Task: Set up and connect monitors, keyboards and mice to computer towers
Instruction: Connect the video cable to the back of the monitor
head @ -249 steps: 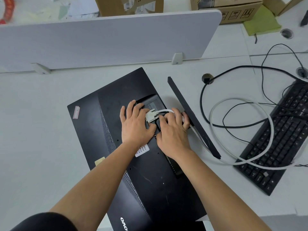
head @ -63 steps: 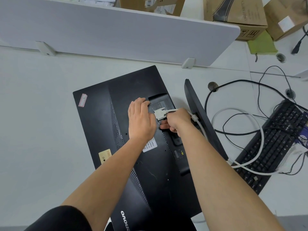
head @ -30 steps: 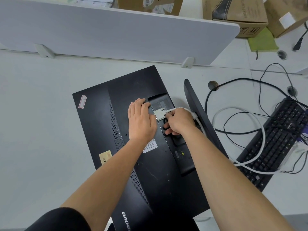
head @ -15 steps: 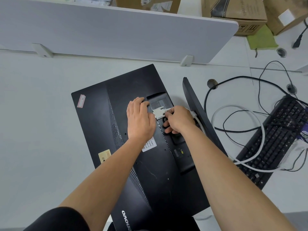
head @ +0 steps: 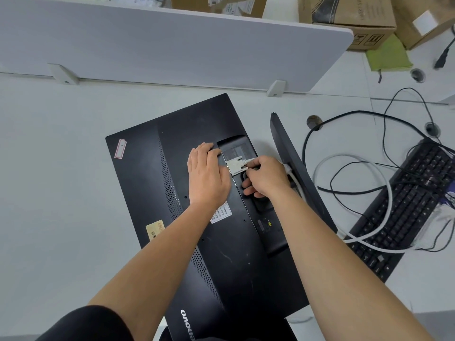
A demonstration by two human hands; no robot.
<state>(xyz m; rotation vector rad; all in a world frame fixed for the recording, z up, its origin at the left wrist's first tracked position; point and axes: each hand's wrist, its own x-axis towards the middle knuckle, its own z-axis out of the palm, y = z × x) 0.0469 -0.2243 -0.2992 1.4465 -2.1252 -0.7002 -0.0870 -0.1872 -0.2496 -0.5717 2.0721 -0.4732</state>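
Note:
A black monitor [head: 172, 193] lies face down on the white desk, its back panel up. My left hand [head: 208, 177] rests flat on the back panel, fingers straight, just left of the port recess. A white video connector [head: 235, 165] sits at the recess. My right hand [head: 264, 177] pinches the connector's near side with curled fingers. The white cable [head: 384, 217] loops from the connector to the right over a black keyboard [head: 403, 207]. The monitor's stand base [head: 295, 168] rises on edge just right of my right hand.
A grey desk divider [head: 172, 43] runs along the back. Cardboard boxes [head: 349, 18] and a green cloth [head: 386, 55] lie behind it at the right. Thin black cables [head: 344, 119] loop around a desk grommet [head: 314, 121]. Bare desk spreads to the left.
Both hands stay at the connector. Since half a second ago my right fingers have shifted slightly on the connector; the monitor and cable lie as before.

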